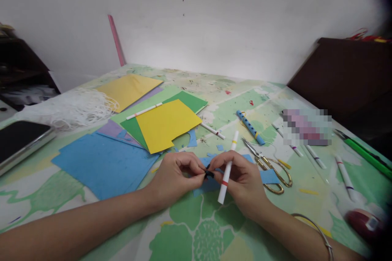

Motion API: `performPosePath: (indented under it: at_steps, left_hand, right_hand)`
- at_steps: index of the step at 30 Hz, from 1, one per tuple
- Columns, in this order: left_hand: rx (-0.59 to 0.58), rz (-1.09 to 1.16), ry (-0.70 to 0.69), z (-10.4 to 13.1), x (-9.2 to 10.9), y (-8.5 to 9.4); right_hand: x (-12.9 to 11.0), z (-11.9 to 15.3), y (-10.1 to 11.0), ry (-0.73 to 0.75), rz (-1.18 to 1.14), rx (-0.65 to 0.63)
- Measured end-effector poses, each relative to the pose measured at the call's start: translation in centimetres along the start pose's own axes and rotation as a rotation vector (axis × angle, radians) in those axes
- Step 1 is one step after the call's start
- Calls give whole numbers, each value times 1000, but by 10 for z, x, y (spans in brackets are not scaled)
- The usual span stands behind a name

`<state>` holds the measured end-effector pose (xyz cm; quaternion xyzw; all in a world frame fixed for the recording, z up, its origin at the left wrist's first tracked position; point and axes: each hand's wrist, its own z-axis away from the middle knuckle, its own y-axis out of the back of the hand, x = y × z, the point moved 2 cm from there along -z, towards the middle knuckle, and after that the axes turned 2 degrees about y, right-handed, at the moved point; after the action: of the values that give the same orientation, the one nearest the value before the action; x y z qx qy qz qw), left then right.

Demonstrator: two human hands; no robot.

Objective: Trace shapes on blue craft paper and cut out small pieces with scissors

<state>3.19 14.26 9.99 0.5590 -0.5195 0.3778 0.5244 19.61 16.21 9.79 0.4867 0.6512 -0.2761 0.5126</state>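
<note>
My left hand (180, 173) pinches a small black piece (209, 173) between thumb and forefinger; what it is made of I cannot make out. Opposite, the fingertips of my right hand (245, 181) meet the same piece. A white marker (227, 175) with a yellow and a red band is also held in my right hand, tilted between the fingers. Beneath both hands lies a piece of blue foam sheet (200, 191), partly covered by them. Gold-handled scissors (260, 159) rest just right of my right hand, blades partly open, with a blue scrap over the handles.
Blue sheets (107, 167), a notched yellow sheet (167, 124) and green sheets (190, 101) overlap at left. White cord (76, 108) and a phone (21, 142) lie further left. A blue flute-like tube (249, 126), several markers and a green cutter (367, 155) lie at right.
</note>
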Motion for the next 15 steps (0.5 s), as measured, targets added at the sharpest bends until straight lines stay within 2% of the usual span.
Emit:
performPosePath:
  at_steps: [7,15]
  left_hand:
    - [18,68,70,1,2,0]
    - [-41,97,164,-2,-4,-1]
  right_hand:
    - [2,0,0,12,5,11]
    - [4,-1,-2,11,63,-27]
